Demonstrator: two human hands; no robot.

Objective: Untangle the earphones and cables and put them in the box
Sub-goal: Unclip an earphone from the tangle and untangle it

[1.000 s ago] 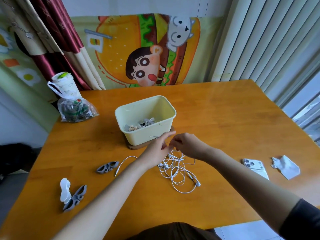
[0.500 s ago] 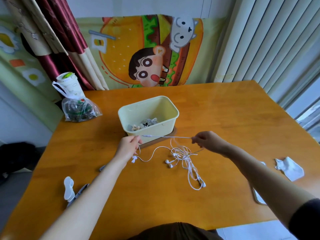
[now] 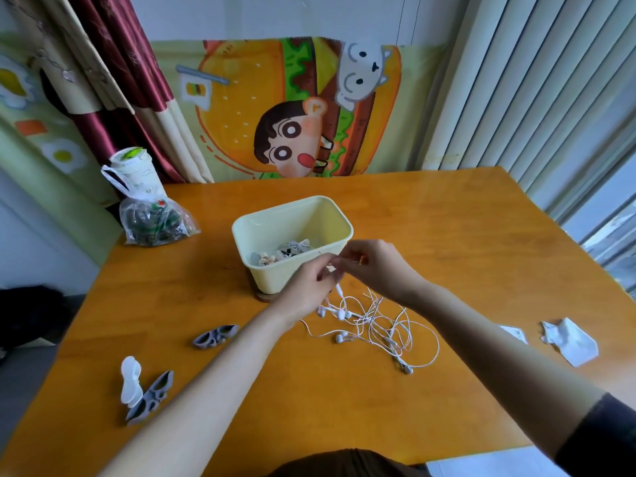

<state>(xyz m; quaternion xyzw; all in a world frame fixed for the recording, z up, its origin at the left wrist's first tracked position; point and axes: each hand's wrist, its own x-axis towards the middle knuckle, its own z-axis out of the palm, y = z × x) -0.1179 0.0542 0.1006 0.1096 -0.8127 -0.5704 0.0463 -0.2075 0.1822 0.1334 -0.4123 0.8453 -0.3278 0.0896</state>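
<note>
A tangle of white earphones (image 3: 377,325) lies on the wooden table (image 3: 430,235), just in front of a pale yellow box (image 3: 272,280). The box holds a few small wound-up items at its bottom. My left hand (image 3: 309,287) and my right hand (image 3: 371,266) meet close together above the tangle, right at the box's near wall. Both pinch a strand of the white cable, which hangs down from the fingers to the pile. Several earbuds lie loose at the pile's left and lower right.
Grey cable winders lie at the left (image 3: 215,337) and lower left (image 3: 151,397), beside a white one (image 3: 130,380). A plastic bag (image 3: 155,222) and a cup (image 3: 132,170) stand at the back left. A crumpled white paper (image 3: 568,340) lies at the right.
Half a second ago my hands held a cable stretched wide apart. They have come back together in front of the box, and the cable now hangs slack into the pile.
</note>
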